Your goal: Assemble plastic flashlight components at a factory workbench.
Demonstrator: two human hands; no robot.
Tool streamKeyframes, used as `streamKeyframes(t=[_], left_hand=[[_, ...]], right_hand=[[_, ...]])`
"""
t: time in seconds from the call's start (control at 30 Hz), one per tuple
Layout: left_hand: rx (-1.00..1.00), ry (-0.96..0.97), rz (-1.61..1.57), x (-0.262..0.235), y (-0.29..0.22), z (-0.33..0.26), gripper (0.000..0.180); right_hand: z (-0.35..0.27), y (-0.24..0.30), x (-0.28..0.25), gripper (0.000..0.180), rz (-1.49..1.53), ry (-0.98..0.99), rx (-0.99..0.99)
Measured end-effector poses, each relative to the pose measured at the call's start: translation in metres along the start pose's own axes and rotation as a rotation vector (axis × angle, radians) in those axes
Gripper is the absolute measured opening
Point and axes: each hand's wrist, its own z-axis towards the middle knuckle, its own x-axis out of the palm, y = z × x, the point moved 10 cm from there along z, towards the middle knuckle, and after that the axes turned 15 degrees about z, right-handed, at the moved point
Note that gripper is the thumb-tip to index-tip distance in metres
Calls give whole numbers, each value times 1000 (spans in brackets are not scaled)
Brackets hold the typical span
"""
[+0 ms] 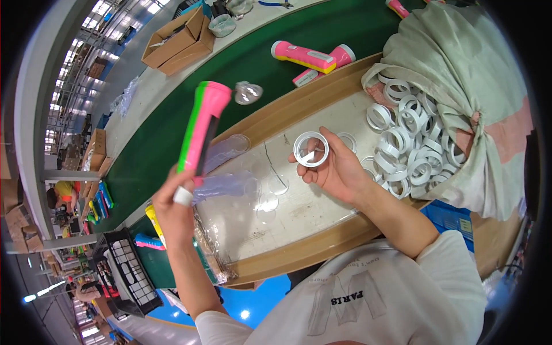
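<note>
My left hand (174, 201) is closed around the lower end of a pink and green flashlight (202, 123), its wide head pointing up and away. A white wrap covers one finger or thumb of that hand. In my right hand (343, 175), a white plastic ring (311, 164) is gripped between thumb and fingers, facing up; whether a clear lens sits in it, I cannot tell. Right of that hand, many similar white rings (411, 168) spill from a pale cloth sack (448, 52). Clear discs (279, 185) and clear plastic sleeves (227, 187) lie between my hands.
A shallow cardboard tray (270, 265) spans the space before me. Beyond it, a green conveyor belt (172, 109) carries pink and yellow flashlights (303, 56) and a clear cup-shaped piece (248, 92). A cardboard box (178, 46) stands past the belt; a black basket (129, 270) is at left.
</note>
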Motion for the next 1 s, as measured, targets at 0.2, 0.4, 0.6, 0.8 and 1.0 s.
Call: streamKeyframes(t=[0.2,0.4,0.6,0.8,1.0], left_hand=[[151,186,214,48,-87,-73,24],[368,284,612,81,-121,-110,37],[498,378,892,98,-136,-125,58],[473,239,847,91,-138,-121,52],[393,200,652,107,-111,-114,35]], right_hand=[[-11,8,8,45,-2,10,-58],[-18,14,7,45,41,-2,-88],[-25,21,19,44,-25,75,-149],[-36,31,41,42,-279,197,-257],[-44,29,54,42,-594,272,-349]])
